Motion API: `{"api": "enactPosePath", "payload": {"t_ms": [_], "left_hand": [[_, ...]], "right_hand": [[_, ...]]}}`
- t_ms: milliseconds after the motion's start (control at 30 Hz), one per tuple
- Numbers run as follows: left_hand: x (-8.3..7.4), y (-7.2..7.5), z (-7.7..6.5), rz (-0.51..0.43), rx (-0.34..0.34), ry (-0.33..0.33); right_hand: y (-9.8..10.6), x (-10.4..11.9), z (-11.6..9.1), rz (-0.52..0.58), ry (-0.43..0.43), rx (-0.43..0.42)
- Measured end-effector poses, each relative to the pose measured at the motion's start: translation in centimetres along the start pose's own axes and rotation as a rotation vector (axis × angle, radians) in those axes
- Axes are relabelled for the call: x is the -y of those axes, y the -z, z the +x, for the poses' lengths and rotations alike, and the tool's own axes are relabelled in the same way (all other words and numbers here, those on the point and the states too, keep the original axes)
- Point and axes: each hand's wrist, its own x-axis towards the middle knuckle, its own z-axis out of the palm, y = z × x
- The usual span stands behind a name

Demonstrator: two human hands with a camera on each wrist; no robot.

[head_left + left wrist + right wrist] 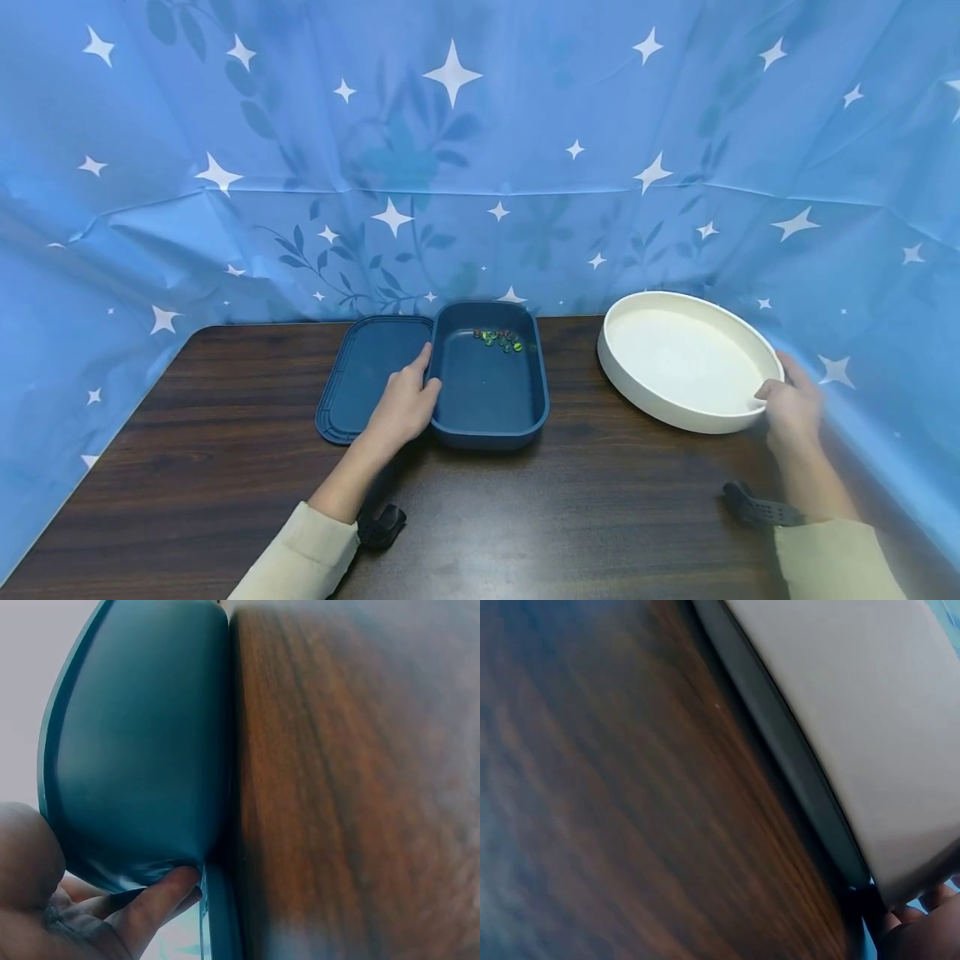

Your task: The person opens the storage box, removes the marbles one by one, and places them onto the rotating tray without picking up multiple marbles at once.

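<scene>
A dark blue rectangular box [489, 408] without a cover stands at the table's back, several small glass marbles [501, 339] lying toward its far end. My left hand [405, 404] holds its left side, the thumb at the rim and the fingers against the outer wall. In the left wrist view the fingertips [176, 881] meet the low part of the box wall [142, 735]. At the right, a round cream-white tray [686, 354] with a raised rim is gripped by my right hand [797, 408]. The thumb lies over its right rim; the other fingers are mostly hidden behind it.
A flat dark blue lid [375, 375] with grooved edges lies just left of the box. The dark wooden table [585, 500] ends against a blue star-patterned cloth [525, 150] behind and at the right.
</scene>
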Motion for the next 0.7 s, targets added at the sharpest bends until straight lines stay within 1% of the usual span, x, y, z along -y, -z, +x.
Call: {"api": "enactPosePath", "payload": {"t_ms": [167, 300, 500, 567, 700], "left_hand": [[0.0, 0.0, 0.0, 0.003, -0.003, -0.002], [0.1, 0.0, 0.1, 0.016, -0.015, -0.006], [0.1, 0.0, 0.2, 0.021, -0.019, -0.001], [0.1, 0.0, 0.2, 0.021, -0.019, 0.003], [0.2, 0.0, 0.2, 0.027, -0.023, 0.010]], "right_hand": [[-0.6, 0.0, -0.3, -0.059, 0.034, 0.037], [-1.1, -0.1, -0.3, -0.060, 0.056, 0.055], [-1.8, 0.0, -0.5, -0.143, 0.075, 0.097], [-2.1, 0.1, -0.6, -0.153, 0.078, 0.116], [-2.6, 0.2, -1.0, -0.139, 0.092, 0.148]]}}
